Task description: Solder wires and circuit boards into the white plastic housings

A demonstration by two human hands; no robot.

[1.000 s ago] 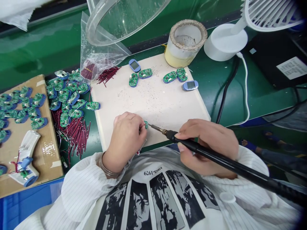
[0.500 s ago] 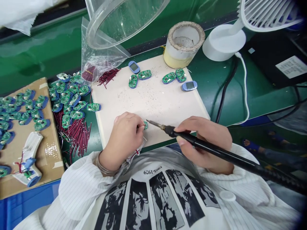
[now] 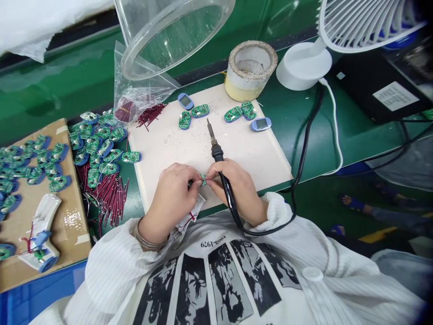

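Note:
My left hand point(image 3: 172, 194) is closed around a small green circuit board point(image 3: 203, 178) at the near edge of the beige work mat point(image 3: 237, 149). A white part with red wire point(image 3: 189, 216) shows under that hand. My right hand point(image 3: 237, 187) pinches the same board from the right with its fingertips. It also keeps the black soldering iron point(image 3: 218, 155) tucked between its fingers. The iron's tip point(image 3: 209, 127) points away from me, up over the mat.
Several green boards and blue display units point(image 3: 189, 110) lie at the mat's far edge. A pile of boards point(image 3: 94, 140) and red wires point(image 3: 108, 194) sits left, beside a cardboard sheet point(image 3: 64, 216). A solder-sponge pot point(image 3: 251, 67), white fan point(image 3: 304, 65) and cables point(image 3: 304, 140) stand behind.
My right hand swung the soldering iron from lying flat, tip at the board, to pointing away over the mat. That hand moved left and now pinches the board together with my left hand.

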